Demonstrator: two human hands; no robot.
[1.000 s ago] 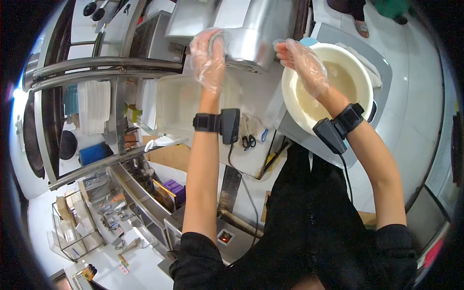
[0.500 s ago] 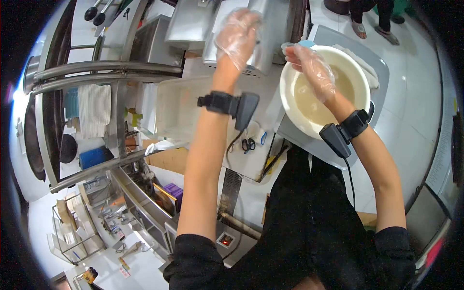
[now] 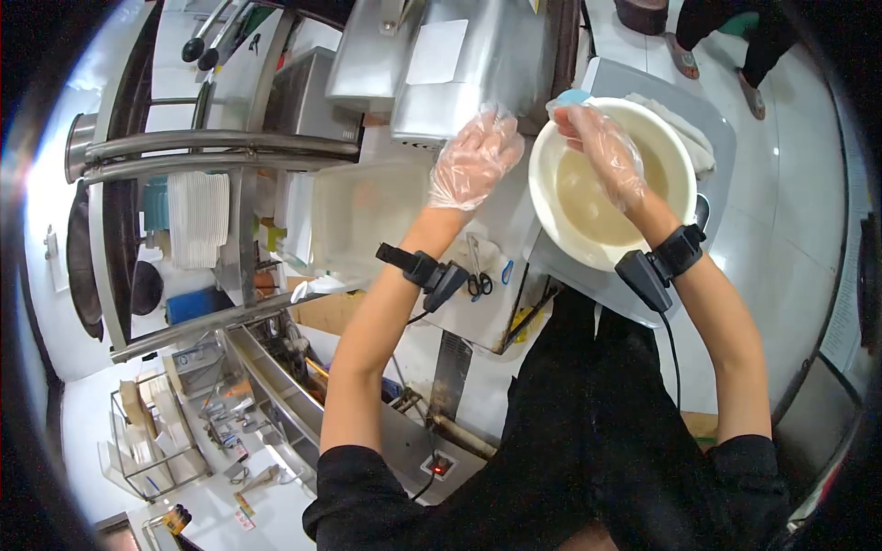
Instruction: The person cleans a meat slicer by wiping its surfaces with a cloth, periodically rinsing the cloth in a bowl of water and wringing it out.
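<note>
"Left hand (image 3: 476,156), in a clear plastic glove, has come down toward 6 o'clock over the past half second, from over the silver box-shaped metal appliance (image 3: 473,64) to its lower edge. Right hand (image 3: 602,147), also in a clear plastic glove, stays above the round cream-white plastic basin (image 3: 544,197)."

"State the grips."

"Left: fingers curled; whether anything sits within the palm cannot be told, nor whether the fingertips contact the appliance. Right: fingers extended and pressed side by side, pinching nothing visible, above the basin's rim at its 10 to 11 o'clock."

"Locations?"

"Appliance at 12 o'clock of the view, a white sheet of paper (image 3: 436,52) on its upper face. Basin at 2 o'clock, holding cloudy beige liquid (image 3: 588,207), set on a grey surface (image 3: 721,202)."

"Surroundings of the left hand?"

"Translucent rectangular plastic bin (image 3: 354,211) at its 8 o'clock; black-handled metal scissors (image 3: 480,286) at its 6 o'clock, on the worktop."
</note>
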